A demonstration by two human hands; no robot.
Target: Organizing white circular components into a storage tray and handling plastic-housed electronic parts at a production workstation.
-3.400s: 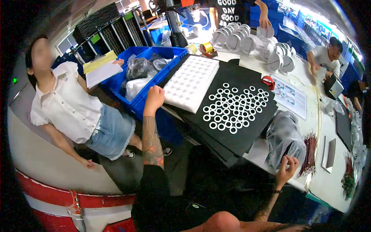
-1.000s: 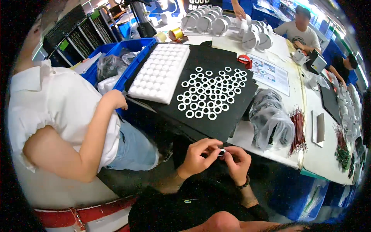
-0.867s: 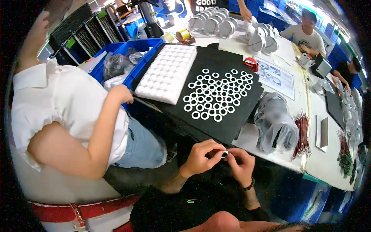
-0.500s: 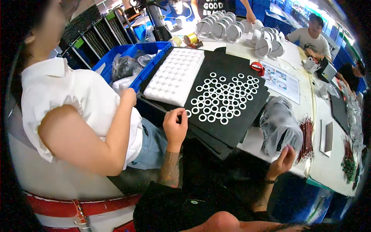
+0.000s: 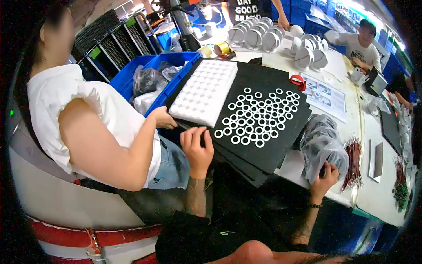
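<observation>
Resting your left hand at the near edge of the black foam sheet, fingers curled loosely, touching the sheet's rim just beside the nearest white rings; cannot tell whether a ring is pinched in it. Rings sit in rows on the sheet, right of the white moulded tray, which overlaps the sheet's left part.

Your right hand is at the table edge, fingers closed on the lower end of the clear plastic bag. The bag lies bunched just right of the sheet stack.

Obstructions on your left: a seated person in a white top, their hand touching the near corner of the white tray, close to your left hand. Their arm fills the space left of the sheet. Behind them, a blue bin with bagged parts.

Right of the bag: a bundle of red-brown wires, then a flat grey plate. A red tape dispenser sits at the sheet's far right corner, beside a printed sheet of paper. Far end of the table: round white fan-like parts, a yellow tape roll, and other people working.
</observation>
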